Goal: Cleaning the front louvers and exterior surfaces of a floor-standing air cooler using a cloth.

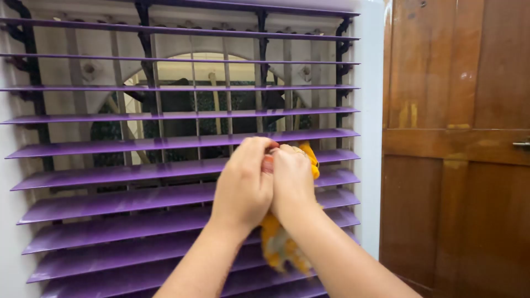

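Both hands are raised together in front of the purple louvre slats point(138, 168) of a white-framed air cooler point(369, 110), meeting a little right of the picture's centre, at about 4 o'clock from the dark fan point(182, 105) that shows behind the slats. The left hand point(243, 185) is closed into a loose fist, knuckles up, its fingers curled over toward the right hand point(292, 182), and the two touch along the fingers. The right hand is also closed, gripping an orange-yellow cloth point(279, 245): a small fold of it sticks out above the knuckles at about 1 o'clock from the hand, just against a slat, and the larger bunched part hangs below the wrists at 6 o'clock, blurred and mottled with paler patches. Whether the left hand also grips the cloth or only presses against the right cannot be told, since the fingers hide the join. A thin ring or band point(298, 150) shows on a finger of the right hand. The slats run horizontally across the cooler's front, tilted so that their upper faces show, and a black vertical bar frame point(144, 33) stands behind them. Through the gaps a rounded white fan housing point(88, 69) surrounds the fan. At 3 o'clock from the hands, well apart from them, stands a brown wooden door point(458, 165) with raised panels and a metal handle point(521, 144) at the picture's right edge.
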